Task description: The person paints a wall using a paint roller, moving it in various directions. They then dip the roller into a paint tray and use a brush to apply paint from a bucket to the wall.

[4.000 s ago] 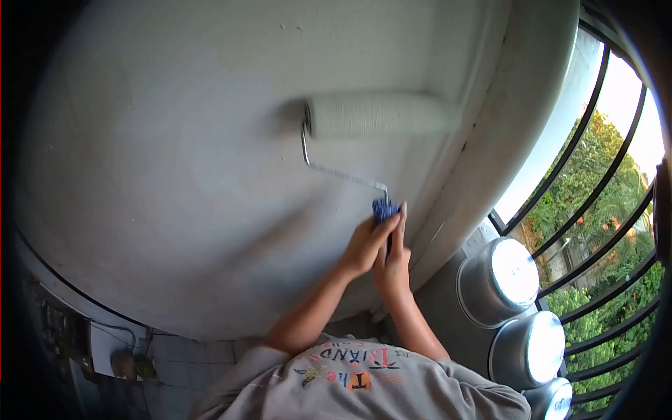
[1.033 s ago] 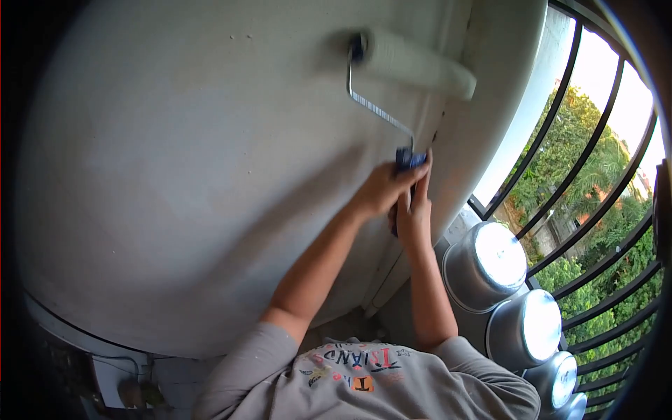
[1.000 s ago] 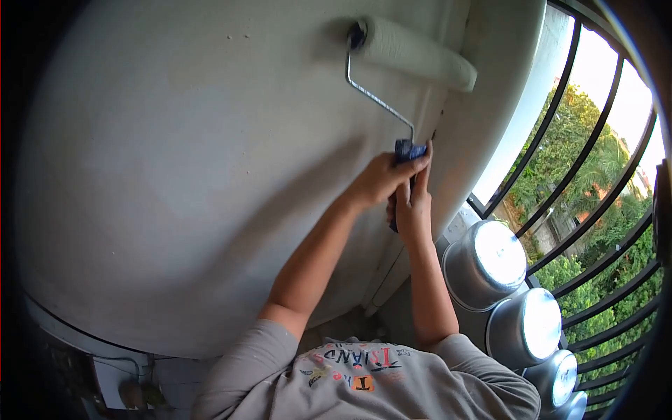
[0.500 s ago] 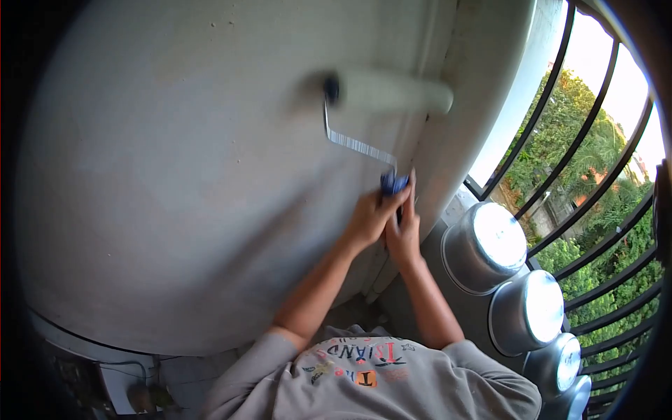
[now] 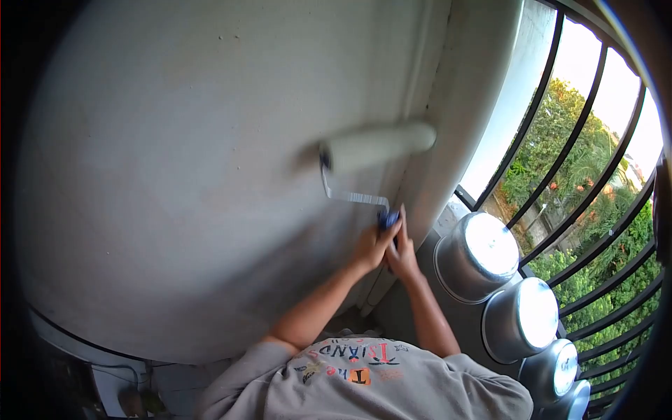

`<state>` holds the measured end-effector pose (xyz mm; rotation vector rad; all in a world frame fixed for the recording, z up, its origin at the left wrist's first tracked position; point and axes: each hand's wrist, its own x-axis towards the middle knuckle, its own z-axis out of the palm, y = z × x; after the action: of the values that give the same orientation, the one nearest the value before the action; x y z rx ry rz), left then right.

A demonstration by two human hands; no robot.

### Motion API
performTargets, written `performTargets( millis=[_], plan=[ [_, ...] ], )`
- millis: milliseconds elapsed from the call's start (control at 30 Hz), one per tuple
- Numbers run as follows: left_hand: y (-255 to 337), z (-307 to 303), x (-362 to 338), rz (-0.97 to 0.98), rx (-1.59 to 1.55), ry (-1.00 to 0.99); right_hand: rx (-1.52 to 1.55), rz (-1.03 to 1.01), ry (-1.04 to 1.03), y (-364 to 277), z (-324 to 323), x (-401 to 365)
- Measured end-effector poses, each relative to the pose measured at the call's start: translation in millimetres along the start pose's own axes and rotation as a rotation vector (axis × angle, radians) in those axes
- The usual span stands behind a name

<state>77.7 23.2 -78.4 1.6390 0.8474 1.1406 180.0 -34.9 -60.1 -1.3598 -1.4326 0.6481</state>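
Observation:
A paint roller [image 5: 381,145] with a pale, slightly blurred sleeve lies against the grey-white wall [image 5: 154,154], near the corner at the right. Its bent metal frame [image 5: 355,197] leads down to a blue handle [image 5: 387,220]. Wrapped around that handle is my left hand [image 5: 372,246], closed. My right hand [image 5: 403,257] presses in from the other side, also closed on the handle, with one finger pointing up along it. Most of the handle is hidden by my hands.
Several upturned metal pots [image 5: 476,255] stand in a row on a ledge at my right. Beyond them runs a black metal railing [image 5: 577,133] with trees outside. A pipe-like vertical edge [image 5: 462,133] borders the wall. Cables and a white object [image 5: 112,388] lie low on the left.
Both hands and the roller have moved down the wall, and the sleeve now tilts a little more. My view has shifted slightly. The grip looks the same.

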Motion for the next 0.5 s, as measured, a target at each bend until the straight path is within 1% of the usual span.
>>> performTargets(
  millis=[33, 67, 100, 133, 167, 233, 300, 333, 367, 400, 433, 467, 500],
  plan=[
    [-31, 8, -16, -0.033, 0.011, 0.006, -0.007, 0.108, -0.089, 23, 3, -15],
    [-40, 15, -33, -0.011, -0.020, 0.046, -0.025, 0.059, -0.080, 47, 9, -29],
    [-37, 20, -41, 0.015, -0.052, 0.085, -0.044, 0.007, -0.068, 43, 11, -34],
    [-33, 27, -38, 0.065, -0.125, 0.165, -0.029, 0.028, -0.050, 38, 8, -33],
    [-30, 29, -26, 0.071, -0.125, 0.161, -0.029, 0.025, -0.044, 33, 0, -23],
    [9, 24, -1, -0.004, -0.057, 0.094, -0.057, -0.177, 0.061, 5, -19, 2],
    [71, 15, 32, 0.095, -0.151, 0.082, -0.344, -0.566, 0.323, -43, -35, 37],
    [109, 6, 46, 0.139, -0.126, 0.083, -0.295, -0.554, 0.310, -73, -43, 51],
    [135, -2, 61, 0.260, -0.145, 0.083, -0.242, -0.539, 0.297, -101, -49, 63],
    [155, -10, 79, 0.275, -0.127, 0.083, -0.171, -0.452, 0.270, -124, -54, 76],
    [178, -18, 89, 0.363, -0.086, 0.111, -0.098, -0.366, 0.241, -143, -57, 85],
    [194, -24, 94, 0.391, -0.110, 0.142, -0.090, -0.356, 0.232, -158, -55, 90],
    [203, -34, 99, 0.411, -0.129, 0.119, -0.057, -0.363, 0.226, -172, -51, 93]
  ],
)
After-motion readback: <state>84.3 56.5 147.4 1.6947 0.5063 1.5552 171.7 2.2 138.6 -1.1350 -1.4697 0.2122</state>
